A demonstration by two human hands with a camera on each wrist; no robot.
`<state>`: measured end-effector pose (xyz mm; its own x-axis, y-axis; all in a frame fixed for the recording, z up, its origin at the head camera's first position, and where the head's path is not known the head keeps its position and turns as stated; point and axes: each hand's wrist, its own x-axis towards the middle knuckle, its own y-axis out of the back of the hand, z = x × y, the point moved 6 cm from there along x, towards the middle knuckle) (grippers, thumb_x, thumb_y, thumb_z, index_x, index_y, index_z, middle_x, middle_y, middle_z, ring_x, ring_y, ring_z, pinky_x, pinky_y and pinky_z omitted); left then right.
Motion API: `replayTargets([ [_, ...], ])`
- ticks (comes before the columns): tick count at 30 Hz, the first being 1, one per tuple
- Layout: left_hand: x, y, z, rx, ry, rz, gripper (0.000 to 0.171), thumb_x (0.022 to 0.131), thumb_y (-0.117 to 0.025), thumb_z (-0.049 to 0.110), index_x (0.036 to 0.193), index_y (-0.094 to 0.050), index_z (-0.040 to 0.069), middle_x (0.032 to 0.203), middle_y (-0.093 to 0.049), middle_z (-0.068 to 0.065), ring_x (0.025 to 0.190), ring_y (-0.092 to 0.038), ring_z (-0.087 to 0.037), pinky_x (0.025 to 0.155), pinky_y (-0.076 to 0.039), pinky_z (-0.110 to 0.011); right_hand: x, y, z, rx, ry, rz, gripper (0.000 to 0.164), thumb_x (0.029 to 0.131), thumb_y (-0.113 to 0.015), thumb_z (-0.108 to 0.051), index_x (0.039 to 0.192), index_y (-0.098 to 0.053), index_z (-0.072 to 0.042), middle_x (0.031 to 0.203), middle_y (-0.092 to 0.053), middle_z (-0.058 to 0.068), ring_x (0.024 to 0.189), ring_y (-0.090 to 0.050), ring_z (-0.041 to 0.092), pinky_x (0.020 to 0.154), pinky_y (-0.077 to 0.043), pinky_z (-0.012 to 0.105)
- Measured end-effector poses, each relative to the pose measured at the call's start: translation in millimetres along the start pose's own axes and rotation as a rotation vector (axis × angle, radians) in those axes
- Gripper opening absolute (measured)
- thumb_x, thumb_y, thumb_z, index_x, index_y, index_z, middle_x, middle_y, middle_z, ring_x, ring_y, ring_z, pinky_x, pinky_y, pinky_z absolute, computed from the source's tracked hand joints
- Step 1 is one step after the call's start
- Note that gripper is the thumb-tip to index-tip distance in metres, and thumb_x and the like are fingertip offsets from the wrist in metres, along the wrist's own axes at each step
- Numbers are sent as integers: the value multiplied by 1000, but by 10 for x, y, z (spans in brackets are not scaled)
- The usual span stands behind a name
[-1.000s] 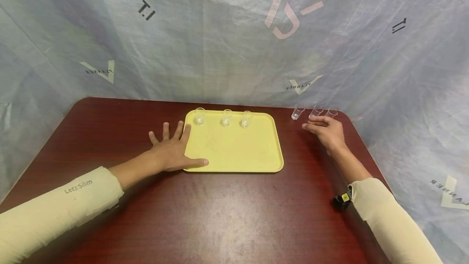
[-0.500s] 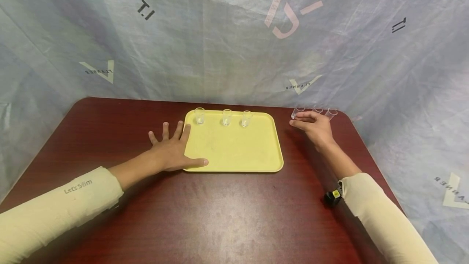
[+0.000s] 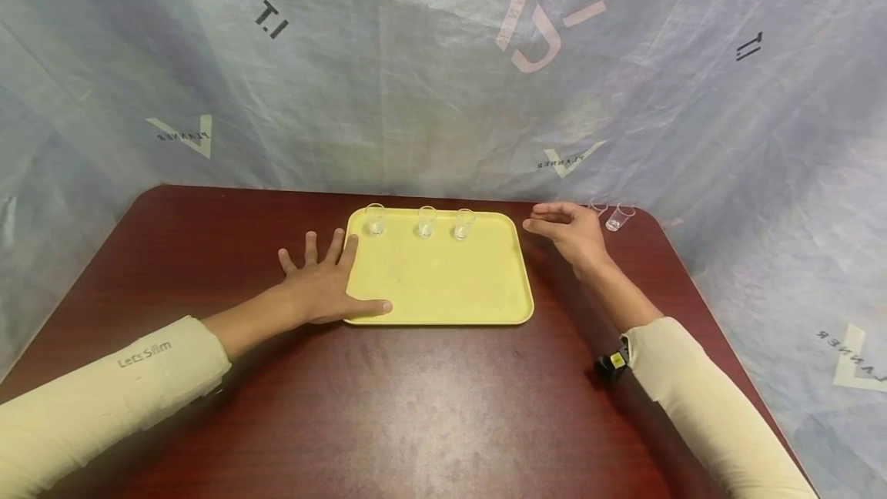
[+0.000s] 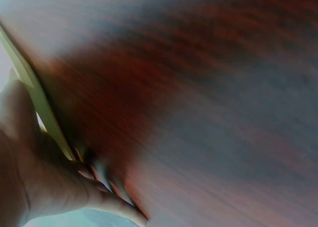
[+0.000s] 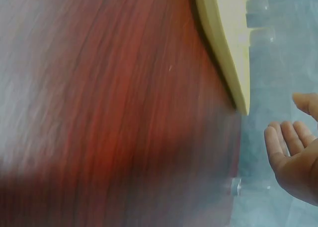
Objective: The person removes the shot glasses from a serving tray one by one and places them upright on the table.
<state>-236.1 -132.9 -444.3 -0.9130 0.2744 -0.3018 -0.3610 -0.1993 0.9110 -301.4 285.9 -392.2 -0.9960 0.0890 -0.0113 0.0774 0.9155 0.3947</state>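
My left hand [image 3: 319, 287] lies with fingers spread at the left edge of a yellow tray [image 3: 443, 276], its thumb over the front left corner. Along the tray's far side stand three small clear glasses, a left one [image 3: 375, 220], a middle one [image 3: 426, 222] and a right one [image 3: 463, 225]. Beyond the tray's right edge is my right hand [image 3: 574, 236], fingers extended and thumb apart. The right wrist view shows nothing between them, with a clear glass [image 5: 236, 186] on the table nearby. Another small glass [image 3: 618, 218] stands to the hand's right; a further one [image 3: 597, 209] is mostly hidden behind it.
The tray rests on a dark red wooden table [image 3: 416, 406]. Grey printed sheeting [image 3: 312, 98] hangs along the table's back and sides. A small black device [image 3: 611, 363] sits at the right sleeve's cuff.
My right hand has moved left past the row of glasses toward the tray, uncovering the rightmost glass. The left hand and the glasses on the tray have stayed in place.
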Motion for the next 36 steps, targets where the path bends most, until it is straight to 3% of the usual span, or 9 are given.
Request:
replayTargets([
  [8, -4, 5, 1, -4, -1, -2, 154, 78, -56, 109, 183, 4, 13, 190, 10, -23, 170, 15, -64, 118, 5, -99, 2, -201, -96, -7, 10, -50, 47, 96, -91, -23, 135, -78, 0, 138, -78, 22, 104, -74, 2, 93, -58, 20],
  [13, 8, 4, -2, -2, 3, 3, 155, 78, -56, 109, 183, 4, 13, 190, 10, -23, 170, 14, -64, 118, 4, -99, -2, -315, -128, -2, 11, -83, 45, 96, -91, -23, 134, -79, -2, 136, -78, 21, 106, -75, 4, 99, -59, 28],
  [20, 14, 7, 1, 8, 4, 5, 156, 77, -55, 110, 183, 5, 13, 190, 9, -23, 170, 13, -64, 118, 3, -100, 16, -462, -156, -7, 39, -107, 48, 96, -91, -20, 135, -77, 3, 131, -80, 20, 102, -75, 5, 93, -60, 27],
  [26, 18, 2, 1, 7, -3, 7, 156, 77, -54, 111, 183, 6, 14, 190, 9, -23, 170, 14, -65, 118, 4, -100, 18, -584, -188, 15, 29, -129, 50, 94, -93, -18, 137, -77, 2, 133, -80, 20, 100, -75, 4, 93, -63, 35],
  [32, 21, -13, -4, 4, 1, 8, 156, 77, -53, 111, 183, 7, 14, 190, 10, -22, 170, 15, -65, 118, 4, -100, 38, -725, -227, 72, 33, -171, 49, 92, -92, -6, 137, -76, 5, 138, -77, 28, 96, -78, 2, 87, -64, 23],
  [36, 23, -20, -4, 10, 0, 13, 156, 77, -53, 111, 183, 6, 14, 190, 10, -23, 170, 14, -65, 118, 3, -100, 63, -799, -251, 80, 26, -189, 51, 92, -92, -4, 139, -75, 4, 142, -75, 29, 103, -80, 8, 85, -63, 17],
])
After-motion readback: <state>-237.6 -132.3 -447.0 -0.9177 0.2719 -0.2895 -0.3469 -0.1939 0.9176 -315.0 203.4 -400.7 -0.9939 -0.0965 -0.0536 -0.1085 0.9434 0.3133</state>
